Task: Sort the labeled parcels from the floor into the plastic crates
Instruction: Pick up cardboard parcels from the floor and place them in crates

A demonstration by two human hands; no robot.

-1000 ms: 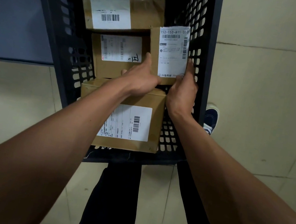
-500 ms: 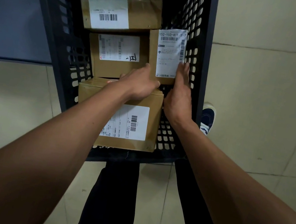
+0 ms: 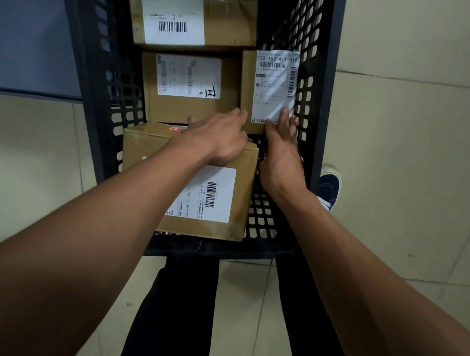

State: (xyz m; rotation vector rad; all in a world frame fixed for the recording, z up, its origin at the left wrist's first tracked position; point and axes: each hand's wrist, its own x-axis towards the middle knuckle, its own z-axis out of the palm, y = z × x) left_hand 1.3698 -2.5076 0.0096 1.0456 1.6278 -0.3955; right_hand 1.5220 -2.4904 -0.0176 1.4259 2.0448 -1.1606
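My small parcel (image 3: 267, 90) stands in the black crate (image 3: 321, 99), against its right wall—my left hand (image 3: 218, 138) and right hand (image 3: 281, 157) rest flat-fingered on its near end, gripping nothing—so I should nudge it snug, then lift away.

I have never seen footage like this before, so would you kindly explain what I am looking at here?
There is no machine here: a camera on a person's head looks down at their own bare arms. Below stands a black plastic crate on a tiled floor, with four labelled cardboard parcels in it. The left hand and right hand touch the near end of a small parcel by the crate's right wall, fingers fairly straight, seemingly setting it in place. A larger parcel lies nearest. The person's dark trousers and one shoe show below.
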